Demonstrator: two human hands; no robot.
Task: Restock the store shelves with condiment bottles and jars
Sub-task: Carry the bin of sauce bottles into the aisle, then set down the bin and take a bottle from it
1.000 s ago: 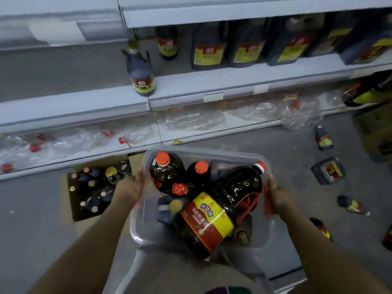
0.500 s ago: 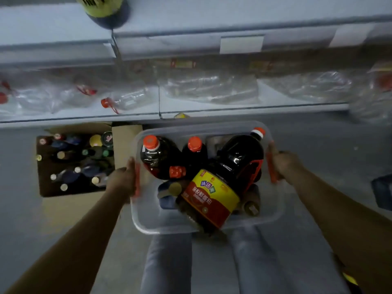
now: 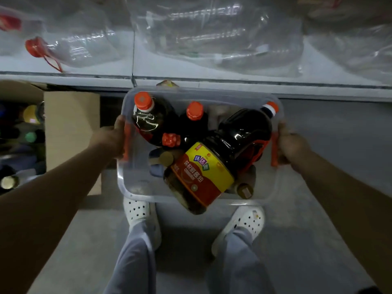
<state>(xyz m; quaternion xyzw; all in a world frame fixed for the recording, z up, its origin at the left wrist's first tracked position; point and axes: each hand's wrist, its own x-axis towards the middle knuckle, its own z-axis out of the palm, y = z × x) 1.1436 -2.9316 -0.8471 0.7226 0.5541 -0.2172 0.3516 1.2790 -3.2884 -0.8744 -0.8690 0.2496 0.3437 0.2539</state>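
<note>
The person holds a clear plastic bin (image 3: 131,185) by its two short sides, low in front of the bottom shelf (image 3: 148,66). The left hand (image 3: 110,139) grips the orange handle (image 3: 126,141) on the left side of the bin, with the fingers curled around it. The right hand (image 3: 290,145) grips the other orange handle (image 3: 274,150) in the same way. The fingertips go under the rim and are hidden there.

The condiment bottles are inside the bin. A big dark bottle (image 3: 212,166) with a red and yellow label lies tilted across the others, its white and orange cap toward the far right corner and its bottom over the near rim. Two dark bottles stand upright at the far left: a larger bottle with an orange cap (image 3: 148,119), and just beside it a smaller bottle with an orange cap (image 3: 194,115). Under the big bottle lie smaller ones, among them a bottle with a gold cap (image 3: 165,159).

The bin seems to be a little above the gray floor (image 3: 339,134), but the view from above does not show this clearly. Two white shoes (image 3: 137,211) stand below its near edge.

Empty clear plastic bottles (image 3: 72,47) lie on the bottom shelf. To the left, on the floor, an open cardboard box (image 3: 72,124) holds more bottles (image 3: 31,113), seen by their caps.
</note>
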